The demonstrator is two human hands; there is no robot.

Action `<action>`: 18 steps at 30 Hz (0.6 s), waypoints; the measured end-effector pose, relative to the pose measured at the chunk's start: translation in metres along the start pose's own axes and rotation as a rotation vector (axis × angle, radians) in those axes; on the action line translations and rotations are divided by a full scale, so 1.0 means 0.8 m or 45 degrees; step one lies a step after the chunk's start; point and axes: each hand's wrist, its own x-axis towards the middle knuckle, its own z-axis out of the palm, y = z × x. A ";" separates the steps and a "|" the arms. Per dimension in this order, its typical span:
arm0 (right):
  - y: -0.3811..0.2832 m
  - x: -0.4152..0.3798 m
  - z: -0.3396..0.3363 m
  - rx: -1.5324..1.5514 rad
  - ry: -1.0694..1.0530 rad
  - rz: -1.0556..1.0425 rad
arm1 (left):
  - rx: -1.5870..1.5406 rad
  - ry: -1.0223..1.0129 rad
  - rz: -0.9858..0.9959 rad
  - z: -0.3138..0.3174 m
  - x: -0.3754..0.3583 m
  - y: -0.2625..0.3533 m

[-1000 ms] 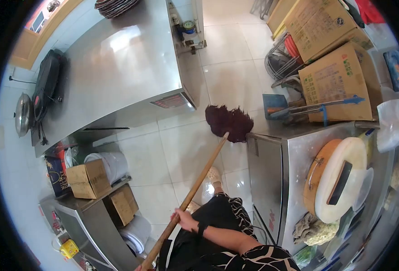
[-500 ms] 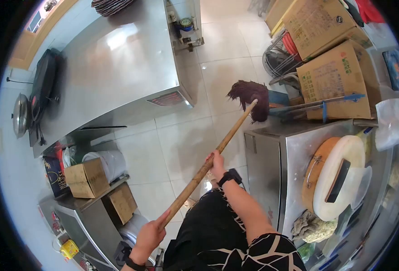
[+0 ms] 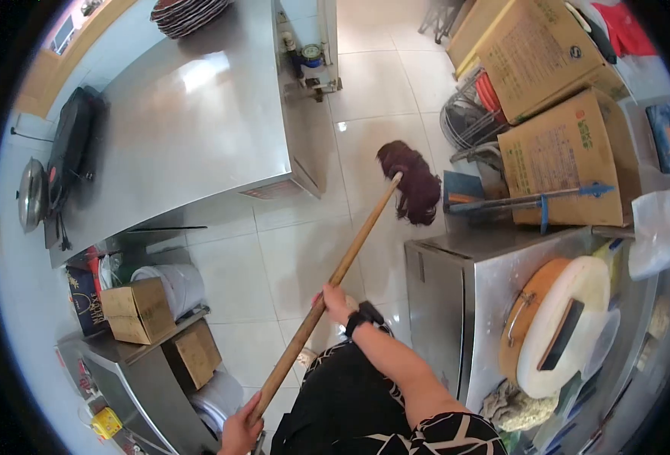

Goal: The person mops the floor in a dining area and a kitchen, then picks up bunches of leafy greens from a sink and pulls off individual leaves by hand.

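Observation:
A mop with a long wooden handle [image 3: 359, 241] slants across the floor, its dark purplish head [image 3: 416, 186] lying on the pale tiles between the steel counter and the steel cabinet. My right hand [image 3: 336, 305] is wrapped round the middle of the handle, with a black band on the wrist. Lower left, near the handle's end, my left hand [image 3: 242, 430] grips the wood. Part of that hand is cut off by the bottom edge of the view.
A steel counter [image 3: 175, 129] stands at the upper left, a steel cabinet [image 3: 441, 303] at the right with a round white board [image 3: 589, 303]. Cardboard boxes [image 3: 558, 155] lean at the upper right. Bottom left, a small box [image 3: 139, 311] rests on a shelf.
Both hands and the handle have moved left and down in view. The mop head has shifted slightly left and down and changed shape. The camera view has shifted a little.

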 end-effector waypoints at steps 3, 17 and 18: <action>-0.094 0.065 0.001 -0.270 0.020 -0.276 | -0.276 0.177 0.219 0.023 0.073 0.056; -0.046 0.052 0.031 -0.581 -0.173 -0.237 | -1.164 -0.038 -0.058 0.116 0.026 0.025; -0.015 0.032 0.030 -0.686 -0.196 -0.289 | -1.028 -0.036 0.035 0.104 0.001 0.005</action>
